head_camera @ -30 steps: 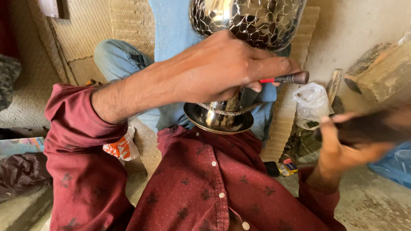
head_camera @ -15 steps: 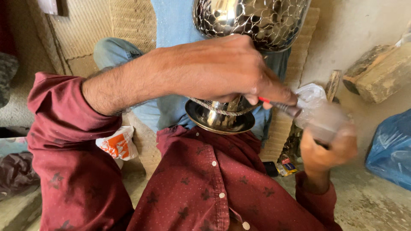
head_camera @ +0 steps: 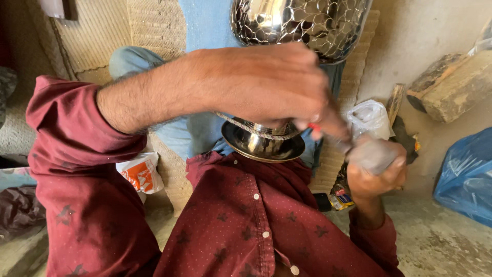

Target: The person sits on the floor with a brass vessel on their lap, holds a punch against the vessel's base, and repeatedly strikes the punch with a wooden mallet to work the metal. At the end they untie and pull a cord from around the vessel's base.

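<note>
1. The polished metal vessel (head_camera: pixel 302 25), its belly hammered all over with small shiny facets, stands propped between the person's knees, with its flared base (head_camera: pixel 264 146) resting just above the maroon shirt (head_camera: pixel 246 225).
2. It is rigid sheet metal and looks fairly light for its bulk, though awkward. The mirror finish is probably slippery and would dent or scratch under a careless knock. The narrow neck above the base, or the rim of the base itself, seems the surest place to grip.
3. The left hand (head_camera: pixel 271 84) reaches across in front of the neck, fingers curled shut around a slim tool with a red handle (head_camera: pixel 315 127). Only a sliver of red shows beneath the fingers.
4. The right hand (head_camera: pixel 376 172) is closed around a pale greyish object (head_camera: pixel 371 154), just beside the tool's far end. Motion blur leaves it unclear what that object is or whether it touches the tool.
5. The vessel's top is cut off by the upper edge of the view, and the left hand hides the neck and the tool's working end.
6. To the right lie a white plastic bag (head_camera: pixel 369 119), a wooden block (head_camera: pixel 453 87) and a blue plastic bag (head_camera: pixel 466 177). An orange-and-white packet (head_camera: pixel 139 174) sits left, partly behind the sleeve.
</note>
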Demonstrator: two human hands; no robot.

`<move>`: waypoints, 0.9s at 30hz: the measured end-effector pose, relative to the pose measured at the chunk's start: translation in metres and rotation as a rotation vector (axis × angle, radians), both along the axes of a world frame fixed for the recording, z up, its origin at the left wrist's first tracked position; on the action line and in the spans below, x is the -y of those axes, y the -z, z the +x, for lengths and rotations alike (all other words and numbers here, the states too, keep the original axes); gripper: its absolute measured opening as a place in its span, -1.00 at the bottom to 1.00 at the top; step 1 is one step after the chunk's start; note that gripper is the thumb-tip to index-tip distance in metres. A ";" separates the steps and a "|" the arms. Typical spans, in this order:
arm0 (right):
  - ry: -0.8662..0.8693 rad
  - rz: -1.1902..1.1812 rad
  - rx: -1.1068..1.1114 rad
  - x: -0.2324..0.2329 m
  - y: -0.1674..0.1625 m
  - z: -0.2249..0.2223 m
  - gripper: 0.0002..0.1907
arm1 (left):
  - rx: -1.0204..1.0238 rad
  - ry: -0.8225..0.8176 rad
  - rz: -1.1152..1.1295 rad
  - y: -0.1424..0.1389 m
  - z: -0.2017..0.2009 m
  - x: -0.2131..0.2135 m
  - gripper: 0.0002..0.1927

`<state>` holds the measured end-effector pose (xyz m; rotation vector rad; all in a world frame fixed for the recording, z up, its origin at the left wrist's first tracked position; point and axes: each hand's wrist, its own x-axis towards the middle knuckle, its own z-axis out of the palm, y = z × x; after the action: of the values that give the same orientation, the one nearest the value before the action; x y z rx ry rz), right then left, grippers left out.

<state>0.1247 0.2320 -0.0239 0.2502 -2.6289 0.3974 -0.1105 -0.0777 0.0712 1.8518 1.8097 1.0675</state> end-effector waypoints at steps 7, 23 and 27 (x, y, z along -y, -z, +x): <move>0.154 -0.235 0.027 -0.017 0.028 0.007 -0.21 | -0.043 -0.154 0.119 0.001 0.001 -0.002 -0.69; -0.033 -0.036 -0.086 -0.006 -0.023 -0.022 -0.53 | 0.027 -0.126 0.090 0.002 0.003 0.007 -0.74; -0.110 -0.026 -0.061 -0.004 -0.033 -0.036 -0.36 | -0.039 -0.287 0.203 0.008 0.013 0.012 -0.56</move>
<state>0.0891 0.2362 0.0092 0.3942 -2.5555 0.4527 -0.0977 -0.0896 0.0630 1.7670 2.1057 1.3696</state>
